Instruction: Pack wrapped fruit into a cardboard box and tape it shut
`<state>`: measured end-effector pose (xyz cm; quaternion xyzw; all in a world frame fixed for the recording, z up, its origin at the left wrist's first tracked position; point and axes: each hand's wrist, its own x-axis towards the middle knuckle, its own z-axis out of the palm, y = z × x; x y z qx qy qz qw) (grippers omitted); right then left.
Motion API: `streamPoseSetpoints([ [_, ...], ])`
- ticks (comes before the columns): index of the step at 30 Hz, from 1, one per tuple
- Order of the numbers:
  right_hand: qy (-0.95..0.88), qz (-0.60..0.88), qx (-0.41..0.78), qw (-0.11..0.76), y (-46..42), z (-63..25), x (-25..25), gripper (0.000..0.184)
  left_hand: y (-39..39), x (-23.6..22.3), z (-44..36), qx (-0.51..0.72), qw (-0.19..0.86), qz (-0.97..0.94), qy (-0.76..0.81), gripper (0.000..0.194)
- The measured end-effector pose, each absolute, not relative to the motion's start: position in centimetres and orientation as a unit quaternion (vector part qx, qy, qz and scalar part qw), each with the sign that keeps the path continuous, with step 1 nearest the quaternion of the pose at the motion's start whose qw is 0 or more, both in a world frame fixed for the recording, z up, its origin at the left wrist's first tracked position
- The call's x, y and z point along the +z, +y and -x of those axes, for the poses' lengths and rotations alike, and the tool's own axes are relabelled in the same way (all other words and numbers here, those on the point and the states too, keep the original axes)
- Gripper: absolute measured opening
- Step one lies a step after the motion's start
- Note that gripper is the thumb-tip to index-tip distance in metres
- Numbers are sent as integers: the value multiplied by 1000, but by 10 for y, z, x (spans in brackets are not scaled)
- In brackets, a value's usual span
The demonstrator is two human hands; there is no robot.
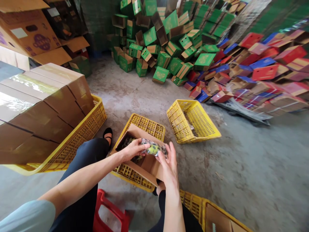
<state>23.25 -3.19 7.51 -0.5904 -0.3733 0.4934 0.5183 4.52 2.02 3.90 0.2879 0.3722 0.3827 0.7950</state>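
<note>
Both hands hold a small clear plastic packet (153, 148), printed with dark spots and showing something yellow-green; what is inside I cannot make out. My left hand (135, 149) pinches its left end. At its right end my right hand (169, 162) grips with the thumb and fingers, some fingers raised. Just below the packet is an open cardboard box (145, 172), with dark, shiny small packets in its far left part. This box rests on an upturned yellow plastic crate (147, 126) between my legs.
Another yellow crate (193, 120) stands to the right. Taped cartons (45, 106) fill a large yellow crate (74, 145) at left. A red stool (108, 209) is under me. Piles of green boxes (160, 74) and red and blue boxes (264, 72) lie farther back.
</note>
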Motion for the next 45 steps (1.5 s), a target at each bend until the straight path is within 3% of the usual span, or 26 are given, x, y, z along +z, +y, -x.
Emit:
streamPoseSetpoints([
  [5, -474, 571, 477, 471, -31, -234, 82, 53, 22, 37, -44, 384, 794, -273, 384, 74],
  [14, -468, 695, 335, 430, -26, -243, 67, 58, 15, 44, -46, 392, 770, -364, 347, 91],
  [22, -472, 711, 340, 395, -28, -241, 73, 58, 20, 37, -46, 374, 715, -485, 338, 56],
  [29, -429, 652, 430, 453, -26, -238, 73, 56, 20, 49, -44, 412, 711, -438, 366, 47],
  [33, -385, 666, 419, 483, -26, -239, 71, 49, 17, 51, -47, 425, 719, -416, 361, 47],
  [45, -307, 652, 400, 566, -25, -232, 66, 51, 18, 46, -59, 453, 725, -320, 410, 60],
])
